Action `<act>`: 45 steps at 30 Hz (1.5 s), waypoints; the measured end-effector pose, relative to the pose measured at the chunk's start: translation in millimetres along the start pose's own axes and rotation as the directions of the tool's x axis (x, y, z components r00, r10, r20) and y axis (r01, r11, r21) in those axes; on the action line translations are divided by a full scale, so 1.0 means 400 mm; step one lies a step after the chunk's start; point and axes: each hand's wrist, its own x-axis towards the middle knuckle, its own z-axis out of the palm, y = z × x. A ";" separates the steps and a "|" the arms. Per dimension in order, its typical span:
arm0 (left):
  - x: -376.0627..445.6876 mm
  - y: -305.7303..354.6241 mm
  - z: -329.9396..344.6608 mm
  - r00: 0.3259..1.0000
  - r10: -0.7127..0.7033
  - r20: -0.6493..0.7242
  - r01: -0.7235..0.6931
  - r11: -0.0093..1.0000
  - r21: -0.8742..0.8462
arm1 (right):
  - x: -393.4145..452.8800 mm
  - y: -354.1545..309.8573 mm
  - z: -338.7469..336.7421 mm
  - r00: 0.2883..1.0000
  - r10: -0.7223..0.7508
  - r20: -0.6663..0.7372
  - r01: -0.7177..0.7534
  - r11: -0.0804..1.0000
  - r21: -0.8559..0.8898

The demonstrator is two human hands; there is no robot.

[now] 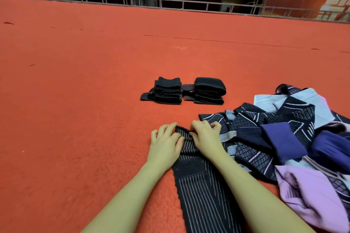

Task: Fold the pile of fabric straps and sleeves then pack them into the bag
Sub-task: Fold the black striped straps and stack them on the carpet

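My left hand (165, 145) and my right hand (205, 136) both pinching the far end of a black striped strap (200, 185) flat on the red carpet (75, 119), two folded black stacks (182, 91) beyond, unfolded pile (284, 138) just right.

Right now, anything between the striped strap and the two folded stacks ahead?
Nothing visible. Both hands, left and right, grip the striped strap at its far end; only bare red carpet lies between it and the folded stacks.
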 end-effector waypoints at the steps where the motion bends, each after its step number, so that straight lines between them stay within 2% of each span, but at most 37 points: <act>1: -0.001 0.000 -0.002 0.999 -0.012 -0.042 0.011 1.000 -0.010 | -0.003 0.001 -0.001 1.000 -0.008 -0.023 0.008 1.000 0.004; 4: -0.007 0.000 -0.011 0.998 -0.064 0.011 0.065 0.997 -0.044 | -0.011 0.001 -0.007 0.995 -0.054 -0.079 0.057 0.998 0.033; 10: -0.012 0.002 -0.024 0.999 -0.011 0.039 0.015 0.994 -0.107 | -0.030 -0.012 -0.038 0.964 -0.111 -0.244 0.133 0.988 0.077; 16: -0.006 0.010 -0.054 0.984 -0.134 -0.114 0.088 0.937 -0.338 | -0.061 -0.012 -0.086 0.917 -0.092 -0.388 0.162 0.975 0.153; 20: -0.004 0.050 -0.108 0.977 -0.109 -0.185 0.021 0.906 -0.422 | -0.061 -0.029 -0.138 0.861 -0.099 -0.499 0.187 0.974 0.131; 27: 0.024 0.111 -0.211 0.923 -0.151 -0.354 -0.053 0.861 -0.506 | -0.054 -0.051 -0.240 0.830 -0.084 -0.551 0.179 0.976 0.122; 32: 0.056 0.133 -0.285 0.856 -0.140 -0.498 -0.089 0.908 -0.409 | -0.005 -0.096 -0.311 0.751 -0.078 -0.656 0.163 0.984 0.069; 39: 0.178 0.093 -0.413 0.738 -0.019 -0.674 -0.163 0.965 -0.206 | 0.122 -0.189 -0.424 0.665 -0.029 -0.747 0.132 0.988 0.080; 45: 0.306 0.073 -0.539 0.567 0.136 -0.812 -0.206 0.978 0.020 | 0.256 -0.234 -0.502 0.572 -0.019 -0.820 0.161 0.983 0.089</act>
